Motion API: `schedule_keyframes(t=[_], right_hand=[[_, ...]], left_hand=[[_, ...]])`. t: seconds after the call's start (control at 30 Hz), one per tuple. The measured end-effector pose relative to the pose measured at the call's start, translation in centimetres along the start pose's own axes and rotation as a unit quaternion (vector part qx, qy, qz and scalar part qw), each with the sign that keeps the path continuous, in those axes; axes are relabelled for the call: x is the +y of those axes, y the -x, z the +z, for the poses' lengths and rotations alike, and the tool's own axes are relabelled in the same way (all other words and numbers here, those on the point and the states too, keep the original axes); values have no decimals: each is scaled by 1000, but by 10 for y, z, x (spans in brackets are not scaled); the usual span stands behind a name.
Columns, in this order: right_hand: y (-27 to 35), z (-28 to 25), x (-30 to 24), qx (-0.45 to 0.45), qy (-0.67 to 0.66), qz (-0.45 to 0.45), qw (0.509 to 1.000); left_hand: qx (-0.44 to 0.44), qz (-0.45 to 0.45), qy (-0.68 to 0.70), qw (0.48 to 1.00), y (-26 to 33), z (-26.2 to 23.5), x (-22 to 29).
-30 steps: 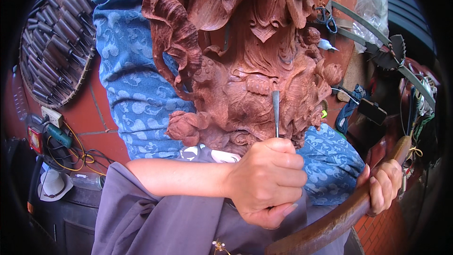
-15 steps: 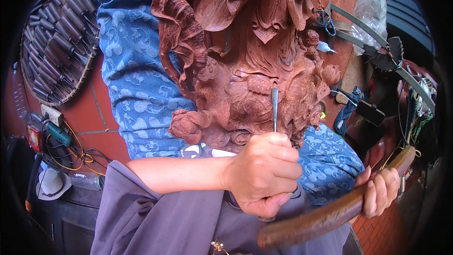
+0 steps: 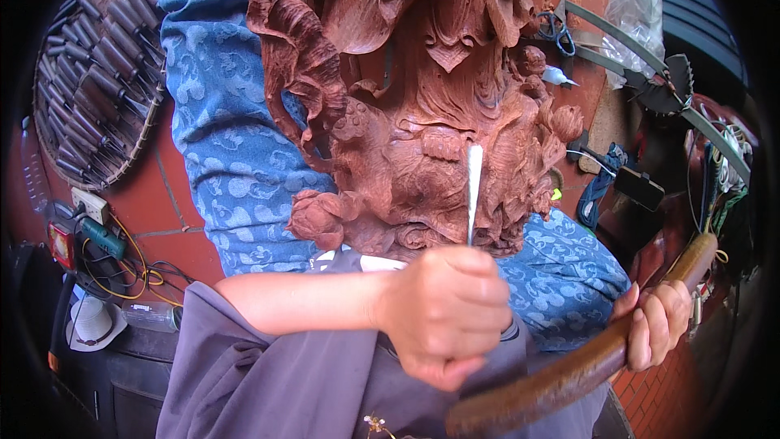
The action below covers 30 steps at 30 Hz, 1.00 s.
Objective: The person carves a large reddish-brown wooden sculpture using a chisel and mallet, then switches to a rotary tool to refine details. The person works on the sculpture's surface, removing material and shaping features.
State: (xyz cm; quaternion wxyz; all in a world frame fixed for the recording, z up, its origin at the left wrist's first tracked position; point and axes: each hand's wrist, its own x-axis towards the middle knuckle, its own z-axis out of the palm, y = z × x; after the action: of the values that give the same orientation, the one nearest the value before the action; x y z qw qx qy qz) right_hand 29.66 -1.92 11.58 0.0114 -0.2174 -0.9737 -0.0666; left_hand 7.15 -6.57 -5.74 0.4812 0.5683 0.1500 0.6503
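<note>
- Our left hand (image 3: 447, 313) is closed tight around the handle of a slim metal chisel (image 3: 473, 191), whose pale blade rises out of the fist and meets the reddish-brown wood carving (image 3: 422, 114) low in its relief.
- Our right hand (image 3: 654, 325) is wrapped around a long brown wooden mallet (image 3: 585, 370), held low and to the right, well apart from the chisel.
- The carving rests on a blue patterned cloth (image 3: 219, 138), standing up the middle of the view, with a basket of carving tools (image 3: 89, 73) off to the left on the red tiled floor (image 3: 154, 203).
- We judge the main risk to be the blade skating: the relief around the tip is thin and deeply undercut, so a slightly wrong angle could break off a curl or petal.
- A swing of the mallet that lands off the handle would strike our left knuckles, which sit just below the blade.
- The carving's flared edge at upper left overhangs the cloth; a hard knock could rock it.
- Room is tight on the right, where metal bars (image 3: 642, 49), a dark phone (image 3: 639, 189) and cords crowd close to the mallet's path.
- To the left, yellow and black cables (image 3: 122, 264) lie on the floor near our sleeve; the freest space is low, over our lap.
</note>
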Motion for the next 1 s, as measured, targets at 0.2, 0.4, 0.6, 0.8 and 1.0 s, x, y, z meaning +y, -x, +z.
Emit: schedule_keyframes(t=[0.2, 0.4, 0.6, 0.8, 1.0], right_hand=[[1, -1, 2, 7, -36, 46, 998], [-4, -2, 1, 3, -58, 37, 998], [-4, 2, -1, -8, -30, 38, 999], [-4, 5, 1, 12, -29, 9, 999], [-11, 7, -4, 17, -39, 28, 999]], left_hand=[[-13, -36, 7, 999, 2, -1, 0], [38, -60, 47, 996, -3, -1, 0], [24, -63, 58, 996, -6, -4, -2], [14, -57, 62, 996, -7, -9, -4], [4, -53, 73, 996, -8, -14, -6]])
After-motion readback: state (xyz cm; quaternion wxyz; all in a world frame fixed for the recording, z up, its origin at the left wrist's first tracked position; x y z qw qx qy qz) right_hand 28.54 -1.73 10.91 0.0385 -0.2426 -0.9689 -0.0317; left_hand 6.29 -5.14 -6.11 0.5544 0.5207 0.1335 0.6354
